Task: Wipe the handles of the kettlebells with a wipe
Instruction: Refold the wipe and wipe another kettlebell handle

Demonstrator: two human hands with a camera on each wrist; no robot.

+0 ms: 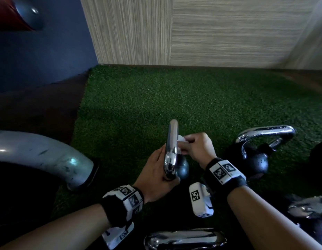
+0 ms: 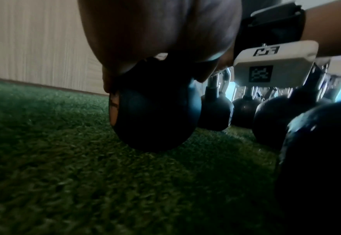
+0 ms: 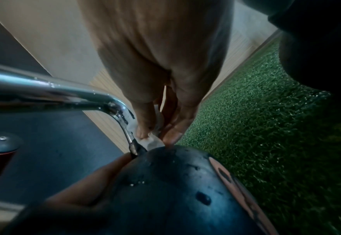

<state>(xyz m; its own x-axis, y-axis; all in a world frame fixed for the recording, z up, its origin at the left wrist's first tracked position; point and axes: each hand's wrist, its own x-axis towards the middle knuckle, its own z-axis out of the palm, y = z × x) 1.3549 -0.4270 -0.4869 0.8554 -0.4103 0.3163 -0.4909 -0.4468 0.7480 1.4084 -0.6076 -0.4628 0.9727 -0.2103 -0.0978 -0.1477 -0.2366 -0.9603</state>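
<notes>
A small black kettlebell (image 1: 182, 168) with a chrome handle (image 1: 171, 141) stands on the green turf at centre. My left hand (image 1: 156, 170) grips the near leg of that handle and steadies the bell (image 2: 155, 114). My right hand (image 1: 194, 147) pinches a crumpled white wipe (image 1: 181, 138) against the handle's far leg, just above the ball. In the right wrist view the wipe (image 3: 151, 139) sits between thumb and fingers where the chrome handle (image 3: 65, 90) meets the ball (image 3: 175, 190). The palm hides my left fingers in the left wrist view.
A second kettlebell (image 1: 255, 159) with a wet chrome handle stands to the right. More chrome handles (image 1: 185, 239) lie near the bottom edge and bottom right. A grey metal tube (image 1: 48, 156) curves down at left. A wood-pattern wall (image 1: 210, 33) closes the turf (image 1: 156, 98) beyond.
</notes>
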